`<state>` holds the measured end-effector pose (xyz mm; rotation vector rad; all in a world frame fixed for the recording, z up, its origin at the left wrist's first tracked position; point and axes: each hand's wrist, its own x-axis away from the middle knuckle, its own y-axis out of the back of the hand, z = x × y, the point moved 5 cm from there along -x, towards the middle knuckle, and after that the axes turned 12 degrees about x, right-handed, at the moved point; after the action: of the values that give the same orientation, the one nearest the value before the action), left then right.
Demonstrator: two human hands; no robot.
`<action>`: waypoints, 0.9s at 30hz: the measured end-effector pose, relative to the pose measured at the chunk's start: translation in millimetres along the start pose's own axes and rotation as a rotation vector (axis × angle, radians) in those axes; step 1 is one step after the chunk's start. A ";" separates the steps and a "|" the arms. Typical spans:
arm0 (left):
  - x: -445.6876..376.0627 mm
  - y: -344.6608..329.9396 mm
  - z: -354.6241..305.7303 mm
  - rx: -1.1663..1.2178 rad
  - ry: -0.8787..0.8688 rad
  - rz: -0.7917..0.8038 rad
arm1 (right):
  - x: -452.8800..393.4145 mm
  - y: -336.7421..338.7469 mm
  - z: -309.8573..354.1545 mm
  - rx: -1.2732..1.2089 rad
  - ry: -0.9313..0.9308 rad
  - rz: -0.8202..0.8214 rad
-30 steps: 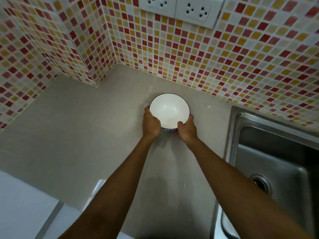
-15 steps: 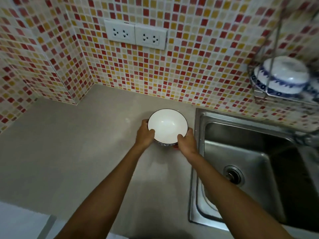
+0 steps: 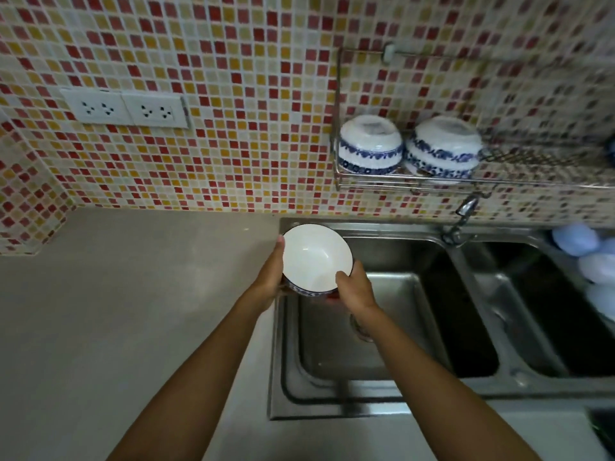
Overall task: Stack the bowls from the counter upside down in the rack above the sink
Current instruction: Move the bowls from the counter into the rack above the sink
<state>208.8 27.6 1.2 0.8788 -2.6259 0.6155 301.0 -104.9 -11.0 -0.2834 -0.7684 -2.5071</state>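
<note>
**Bowl held over the sink's left edge, two already in the rack**

Bowl is the one task item in hand: white inside, dark-rimmed, with a blue pattern on its outer wall, held mouth-up over the left edge of the sink.

Going by size, the mosaic wall of red, yellow and cream tiles fills the upper half of the view. Below it lies the pale table, running from the left corner to the sink. The steel sink has two basins side by side, with a tap on the wall above the divider. The wire rack hangs on the wall above the sink, to the right of the held bowl and higher. A double socket plate sits on the wall over the table.

In the rack's left end, two blue-and-white bowls stand upside down, side by side and touching or nearly so: the left rack bowl and the right rack bowl.

The left hand wraps around the bowl's left side, fingers curled against the wall. The right hand grips the near right rim, thumb over the edge. Pale blurred objects lie at the far right of the sink.
</note>
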 end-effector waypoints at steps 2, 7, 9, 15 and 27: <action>1.4 -23.1 6.4 0.018 -0.017 -0.019 | -4.2 24.5 -10.0 0.021 0.007 -0.015; 3.4 -74.4 10.4 0.068 -0.063 -0.100 | -14.9 80.1 -17.9 0.092 0.098 -0.056; 6.0 -92.6 5.7 0.082 -0.089 -0.106 | -17.6 101.2 -12.6 0.095 0.142 -0.069; 10.1 -120.5 -20.0 0.029 -0.219 -0.113 | -28.4 165.2 14.5 0.155 0.355 -0.074; 31.1 -166.7 -111.0 0.055 -0.493 -0.157 | -56.3 261.3 102.9 0.381 0.850 -0.568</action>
<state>305.5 -54.0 159.5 1.3897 -2.9290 0.4785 489.6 -210.8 176.8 1.1978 -0.9924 -2.5018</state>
